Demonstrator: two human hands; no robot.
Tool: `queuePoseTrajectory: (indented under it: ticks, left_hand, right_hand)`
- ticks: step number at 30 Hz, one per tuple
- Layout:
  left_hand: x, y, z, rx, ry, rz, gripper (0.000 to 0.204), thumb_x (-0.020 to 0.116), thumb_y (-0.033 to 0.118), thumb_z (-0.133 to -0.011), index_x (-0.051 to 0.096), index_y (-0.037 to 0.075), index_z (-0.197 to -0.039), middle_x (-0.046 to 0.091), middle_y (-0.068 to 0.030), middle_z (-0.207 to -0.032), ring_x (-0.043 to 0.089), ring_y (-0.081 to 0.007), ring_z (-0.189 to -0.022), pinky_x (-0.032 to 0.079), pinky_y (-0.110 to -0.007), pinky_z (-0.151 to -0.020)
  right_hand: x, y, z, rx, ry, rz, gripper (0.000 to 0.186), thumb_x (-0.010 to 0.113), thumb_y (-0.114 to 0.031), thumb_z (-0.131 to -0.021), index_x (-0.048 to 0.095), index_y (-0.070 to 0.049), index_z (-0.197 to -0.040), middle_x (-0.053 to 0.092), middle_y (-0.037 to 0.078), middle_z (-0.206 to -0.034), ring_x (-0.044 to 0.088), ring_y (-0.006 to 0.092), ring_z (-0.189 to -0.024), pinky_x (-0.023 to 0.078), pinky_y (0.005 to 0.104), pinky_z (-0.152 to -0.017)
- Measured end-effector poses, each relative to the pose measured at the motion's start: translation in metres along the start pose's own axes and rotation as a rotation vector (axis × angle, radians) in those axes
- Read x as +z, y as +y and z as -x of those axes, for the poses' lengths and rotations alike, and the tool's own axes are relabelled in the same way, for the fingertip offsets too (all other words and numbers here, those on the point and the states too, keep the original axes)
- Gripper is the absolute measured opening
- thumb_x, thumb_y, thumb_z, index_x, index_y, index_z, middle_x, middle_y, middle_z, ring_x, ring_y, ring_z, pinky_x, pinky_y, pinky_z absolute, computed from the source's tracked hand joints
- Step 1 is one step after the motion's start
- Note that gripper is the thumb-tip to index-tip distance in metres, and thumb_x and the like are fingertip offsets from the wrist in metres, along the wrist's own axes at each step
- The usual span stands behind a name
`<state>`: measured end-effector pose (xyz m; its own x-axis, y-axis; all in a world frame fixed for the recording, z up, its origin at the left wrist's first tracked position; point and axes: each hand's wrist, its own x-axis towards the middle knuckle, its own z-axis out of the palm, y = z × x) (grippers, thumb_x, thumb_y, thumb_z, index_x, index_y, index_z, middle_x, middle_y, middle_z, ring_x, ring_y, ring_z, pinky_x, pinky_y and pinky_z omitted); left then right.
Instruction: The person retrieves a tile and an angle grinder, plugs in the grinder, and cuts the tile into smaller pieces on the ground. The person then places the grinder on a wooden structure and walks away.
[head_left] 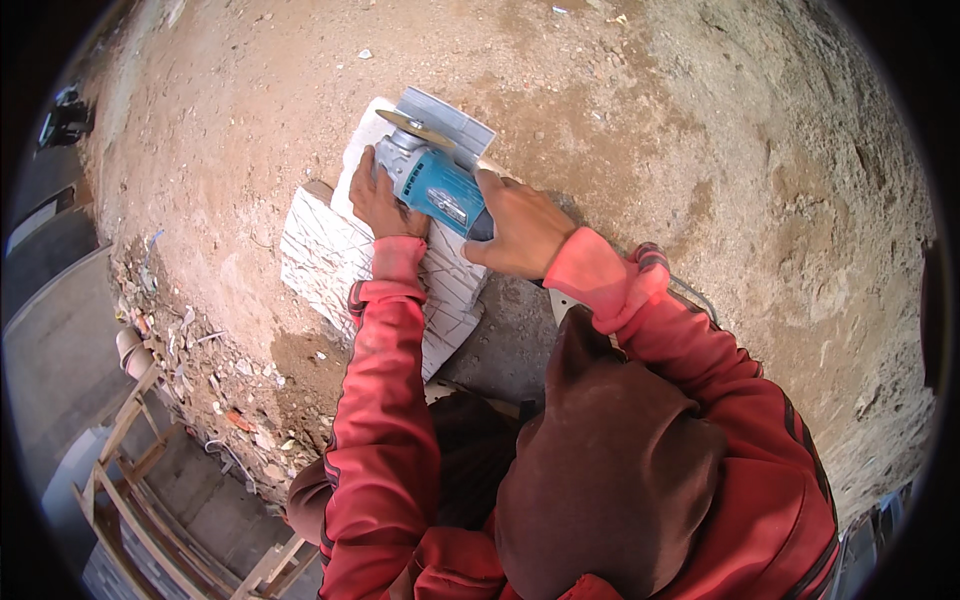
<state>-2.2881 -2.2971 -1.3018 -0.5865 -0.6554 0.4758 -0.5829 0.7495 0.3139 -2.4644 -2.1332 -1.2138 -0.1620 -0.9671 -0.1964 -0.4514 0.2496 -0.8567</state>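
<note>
A blue angle grinder (pixel 443 190) with a silver head and a thin round disc (pixel 412 127) is held in front of me. My right hand (pixel 520 225) wraps round its rear body. At the head end, my left hand (pixel 377 200) has its fingers round the grinder's near left side; its palm is hidden. Just beyond the disc lies a grey tile piece (pixel 455 122), on top of a white block (pixel 360 150). Whether the disc touches the tile I cannot tell. Under my left wrist is a white board (pixel 318 245) scored with many dark lines.
Bare brown dirt (pixel 640 120) surrounds the work spot. A cable (pixel 693 292) runs past my right forearm. Rubble and scraps (pixel 225 370) lie along the left, beside a wooden frame (pixel 125 490) at the lower left. A paved strip (pixel 65 340) borders the far left.
</note>
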Motion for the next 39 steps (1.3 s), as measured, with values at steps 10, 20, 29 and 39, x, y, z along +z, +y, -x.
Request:
queuePoseTrajectory:
  ticks: [10,20,29,39]
  left_hand:
    - [-0.001,0.004,-0.002,-0.011,-0.034,0.017,0.077,0.071,0.04,-0.076,0.051,0.007,-0.142,0.048,-0.0221,-0.144,0.043,-0.0393,-0.13,0.028,-0.049,-0.11]
    - [-0.002,0.012,-0.004,-0.02,-0.052,0.003,0.075,0.07,0.031,-0.076,0.049,0.009,-0.144,0.047,-0.0228,-0.145,0.043,-0.0402,-0.132,0.027,-0.048,-0.111]
    - [-0.004,0.007,-0.001,-0.041,-0.078,0.039,0.087,0.071,0.018,-0.065,0.045,0.011,-0.148,0.044,-0.0218,-0.147,0.04,-0.0408,-0.134,0.026,-0.048,-0.113]
    - [-0.009,0.004,0.0,-0.015,-0.121,0.025,0.098,0.073,0.009,-0.058,0.042,0.012,-0.15,0.04,-0.0201,-0.15,0.036,-0.0405,-0.136,0.024,-0.049,-0.114]
  right_hand:
    - [-0.006,0.003,0.014,0.009,-0.001,0.009,0.071,0.074,-0.028,-0.074,0.045,0.014,-0.123,0.064,0.034,-0.101,0.064,0.0482,-0.095,0.051,0.0483,-0.085]
    - [-0.009,0.01,0.026,0.007,-0.002,0.019,0.068,0.075,-0.026,-0.074,0.046,0.012,-0.122,0.064,0.033,-0.102,0.064,0.0474,-0.097,0.051,0.0474,-0.085]
    - [-0.009,0.009,0.034,0.038,-0.022,0.001,0.073,0.075,-0.026,-0.074,0.043,0.011,-0.128,0.062,0.032,-0.108,0.062,0.0469,-0.101,0.05,0.0469,-0.088]
    - [-0.013,0.004,0.046,0.07,-0.026,-0.013,0.077,0.076,-0.027,-0.073,0.042,0.011,-0.131,0.061,0.032,-0.112,0.061,0.0471,-0.104,0.049,0.0472,-0.09]
